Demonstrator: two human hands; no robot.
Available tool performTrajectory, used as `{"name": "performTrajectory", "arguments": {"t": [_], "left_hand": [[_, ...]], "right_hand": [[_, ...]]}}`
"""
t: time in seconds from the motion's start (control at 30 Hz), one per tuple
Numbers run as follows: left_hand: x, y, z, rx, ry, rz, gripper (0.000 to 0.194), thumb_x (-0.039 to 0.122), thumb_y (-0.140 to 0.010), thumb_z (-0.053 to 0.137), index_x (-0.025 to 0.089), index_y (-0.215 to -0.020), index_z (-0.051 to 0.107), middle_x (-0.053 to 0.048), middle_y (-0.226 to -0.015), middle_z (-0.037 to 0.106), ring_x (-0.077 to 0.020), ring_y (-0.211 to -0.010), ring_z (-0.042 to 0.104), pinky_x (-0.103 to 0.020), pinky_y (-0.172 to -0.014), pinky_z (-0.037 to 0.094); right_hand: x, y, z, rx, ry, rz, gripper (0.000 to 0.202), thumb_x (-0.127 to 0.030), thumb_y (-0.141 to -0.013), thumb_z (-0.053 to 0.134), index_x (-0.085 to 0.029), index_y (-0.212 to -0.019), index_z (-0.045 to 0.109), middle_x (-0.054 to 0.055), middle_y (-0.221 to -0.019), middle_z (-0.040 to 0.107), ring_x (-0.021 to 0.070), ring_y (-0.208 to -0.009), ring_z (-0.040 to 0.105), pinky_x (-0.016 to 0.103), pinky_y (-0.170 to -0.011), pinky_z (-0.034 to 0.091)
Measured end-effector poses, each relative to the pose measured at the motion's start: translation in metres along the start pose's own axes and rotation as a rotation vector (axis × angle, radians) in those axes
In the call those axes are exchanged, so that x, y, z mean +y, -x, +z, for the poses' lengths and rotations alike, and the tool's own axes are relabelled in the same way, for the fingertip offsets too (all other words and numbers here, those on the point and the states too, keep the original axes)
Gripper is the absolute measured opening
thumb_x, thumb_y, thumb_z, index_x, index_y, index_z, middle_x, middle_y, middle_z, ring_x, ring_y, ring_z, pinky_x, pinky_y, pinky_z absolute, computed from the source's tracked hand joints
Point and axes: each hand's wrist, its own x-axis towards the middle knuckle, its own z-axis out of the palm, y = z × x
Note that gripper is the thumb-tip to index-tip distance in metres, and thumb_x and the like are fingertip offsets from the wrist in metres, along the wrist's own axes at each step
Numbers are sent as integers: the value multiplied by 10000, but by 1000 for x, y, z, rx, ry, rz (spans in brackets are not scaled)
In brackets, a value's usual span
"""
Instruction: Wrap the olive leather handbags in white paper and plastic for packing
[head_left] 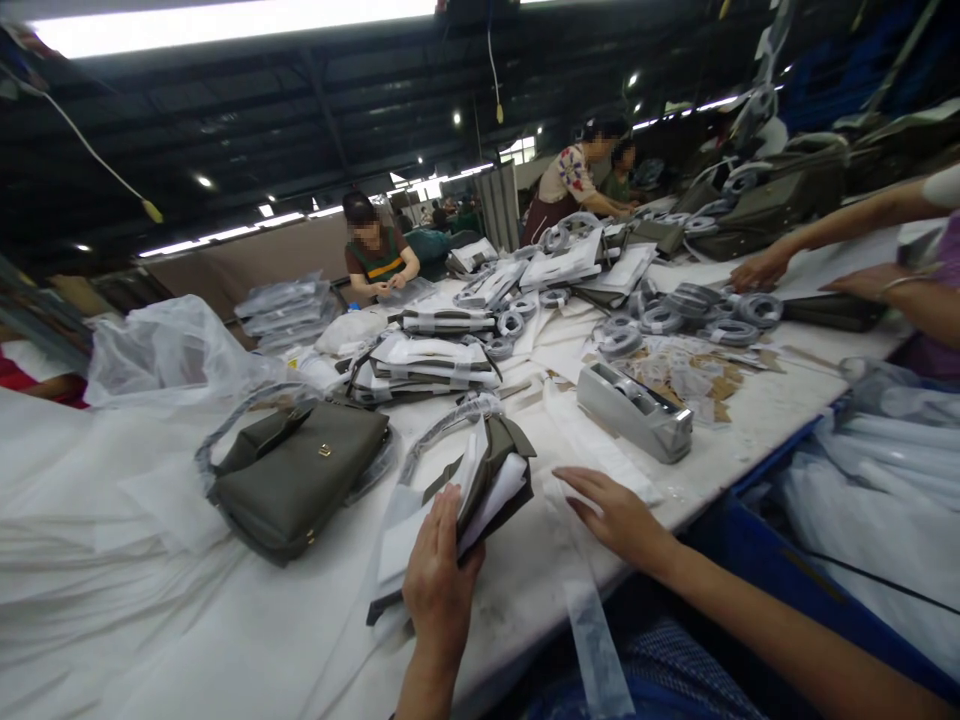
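My left hand point(441, 575) grips the near side of a dark olive handbag point(514, 440), fingers on its white paper and thumb below. The bag lies flattened and tilted on the table, with white sheets point(416, 535) tucked against it and a wrapped handle curving behind. To its right, my right hand point(619, 520) pinches the upper end of a translucent white strip point(596, 630), which hangs over the table's front edge. A grey tape dispenser point(634, 410) stands just beyond my right hand. Another olive handbag point(304, 480), with a gold-coloured emblem and wrapped handle, lies to the left.
Stacked flattened bags point(427, 365) and wrapped grey coils point(660, 318) cover the table's middle. Clear plastic point(169, 350) is heaped at left. A blue bin point(802, 590) holds plastic wrap at right. A co-worker's hands point(765, 268) reach in from the right; other people work across the table.
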Motion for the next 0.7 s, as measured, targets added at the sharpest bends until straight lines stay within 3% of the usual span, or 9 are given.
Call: {"name": "performTrajectory", "arguments": {"t": [0.1,0.17,0.27,0.33,0.47,0.6,0.7], "left_hand": [[1,-1,1,-4,-6,6,852,-4,-797,654,288,-1529,330,-81,-1469,534,-289,-1287,568,-446,-1049,504],[0,-1,2,6,-12,13,853,-9,-795,645,284,-1531,328,-87,-1461,541,-290,-1281,574,-443,-1036,513],[-3,1,4,21,-17,25,854,-6,-804,624,283,-1542,305,-87,-1454,548,-286,-1277,578,-439,-1026,521],[-6,2,5,36,-20,26,855,1,-811,614,284,-1549,290,-86,-1452,550,-286,-1273,583,-440,-1024,523],[-10,3,7,42,-20,7,850,27,-822,614,295,-1557,280,-80,-1451,552,-287,-1260,593,-435,-1022,524],[-12,2,5,37,-11,14,837,46,-839,599,296,-1565,265,-75,-1455,550,-279,-1263,591,-425,-1029,519],[-13,3,5,41,-6,23,823,62,-849,588,293,-1568,261,-72,-1459,546,-274,-1268,588,-419,-1036,515]], "right_hand": [[20,-48,24,-31,123,15,587,-134,-874,606,-226,-1443,496,130,-1481,497,281,-1380,450,496,-1156,394],[29,-73,38,-110,128,22,491,-114,-870,615,-208,-1351,581,131,-1400,568,271,-1320,508,471,-1110,443],[39,-103,57,-223,124,77,181,-209,-936,610,-174,-1097,687,80,-1109,695,210,-1050,651,413,-944,546],[43,-121,67,-274,130,153,203,-313,-960,611,-147,-1060,671,54,-1045,688,187,-936,665,385,-847,571],[51,-157,75,-309,145,290,296,-384,-968,598,-151,-1146,636,63,-1124,655,190,-934,655,364,-802,578],[53,-166,68,-235,172,289,338,-384,-971,591,-161,-1224,612,82,-1219,633,231,-1045,641,435,-900,555],[47,-137,59,-152,195,187,445,-294,-979,547,-161,-1402,508,166,-1451,506,279,-1313,505,508,-1106,416]]}}
